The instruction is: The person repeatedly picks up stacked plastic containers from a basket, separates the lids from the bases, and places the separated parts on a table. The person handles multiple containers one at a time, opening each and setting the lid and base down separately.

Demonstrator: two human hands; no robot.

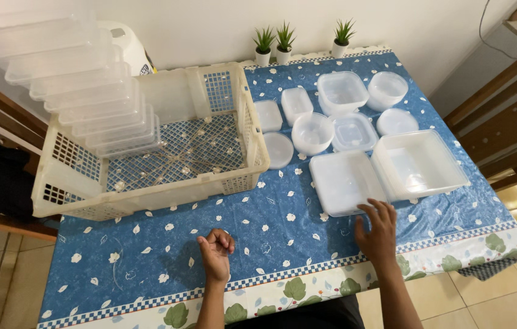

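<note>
The right hand [377, 231], fingers spread and apparently empty, touches the flat lid's [345, 181] near edge, while the left hand [217, 251] rests curled, farther away.

Two bare forearms (no sleeves), dark garment below

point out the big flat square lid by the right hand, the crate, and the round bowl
flat square lid [344, 181]: head view, middle of its top face
crate [149, 196]: head view, near wall of the basket
round bowl [312, 133]: head view, inside of the bowl
</note>
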